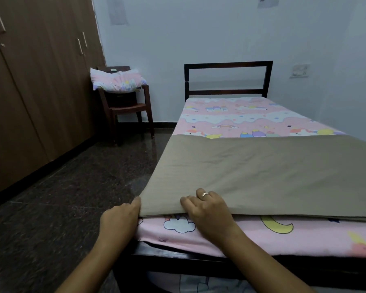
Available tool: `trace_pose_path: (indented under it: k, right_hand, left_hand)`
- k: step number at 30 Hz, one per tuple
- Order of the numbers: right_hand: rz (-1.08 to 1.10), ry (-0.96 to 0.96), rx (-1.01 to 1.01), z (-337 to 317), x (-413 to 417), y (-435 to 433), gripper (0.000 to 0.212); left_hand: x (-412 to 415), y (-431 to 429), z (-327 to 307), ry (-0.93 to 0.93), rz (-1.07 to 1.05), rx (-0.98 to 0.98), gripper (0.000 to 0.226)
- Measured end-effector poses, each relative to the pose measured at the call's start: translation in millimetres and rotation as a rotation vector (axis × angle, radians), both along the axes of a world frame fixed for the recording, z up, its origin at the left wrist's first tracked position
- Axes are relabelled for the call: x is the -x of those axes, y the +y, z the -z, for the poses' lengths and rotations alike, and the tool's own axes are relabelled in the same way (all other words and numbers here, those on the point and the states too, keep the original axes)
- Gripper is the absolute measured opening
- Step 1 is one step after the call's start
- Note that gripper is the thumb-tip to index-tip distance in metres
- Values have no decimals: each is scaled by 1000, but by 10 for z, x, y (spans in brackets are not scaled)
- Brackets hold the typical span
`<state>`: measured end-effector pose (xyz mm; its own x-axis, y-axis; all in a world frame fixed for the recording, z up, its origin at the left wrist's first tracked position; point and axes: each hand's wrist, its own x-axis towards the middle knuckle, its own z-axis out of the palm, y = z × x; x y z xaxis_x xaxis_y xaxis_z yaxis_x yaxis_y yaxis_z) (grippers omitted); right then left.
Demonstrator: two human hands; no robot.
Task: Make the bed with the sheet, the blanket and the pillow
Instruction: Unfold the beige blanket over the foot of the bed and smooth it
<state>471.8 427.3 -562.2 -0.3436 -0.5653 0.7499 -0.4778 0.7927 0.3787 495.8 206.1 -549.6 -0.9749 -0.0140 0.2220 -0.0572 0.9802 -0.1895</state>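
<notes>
At the 7 o'clock corner of the bed (228, 64), left hand (120, 216) pinches the blanket (262, 170); right hand (207, 208), just beside, grips its near edge.

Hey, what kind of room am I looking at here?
Most likely a bedroom, perhaps a child's: a single bed with a cartoon-print sheet, a tall wooden wardrobe along the left wall, and a pillow lying on a chair.

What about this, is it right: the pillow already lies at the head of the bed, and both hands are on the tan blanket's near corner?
Not quite. The head view shows the pillow on the chair, not the bed. Left hand and right hand are on the tan blanket's near corner.
</notes>
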Motion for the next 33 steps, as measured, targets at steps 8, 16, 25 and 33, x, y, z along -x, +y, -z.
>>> trace_pose_path:
  k: [8, 16, 25, 33]
  right_hand:
    - [-58, -189, -66, 181, -81, 112, 16]
    - [223, -264, 38, 84, -217, 702, 19]
    - [772, -351, 102, -148, -457, 2294, 8]
    - [1107, -402, 247, -235, -586, 3418, 22]
  left_hand:
    - [-129, 69, -14, -294, -89, 52, 59]
    - [-242, 901, -409, -350, 228, 29, 68]
    - [-152, 2435, -252, -137, 640, -58, 36]
    - [-4, 3192, -276, -64, 718, 27, 25]
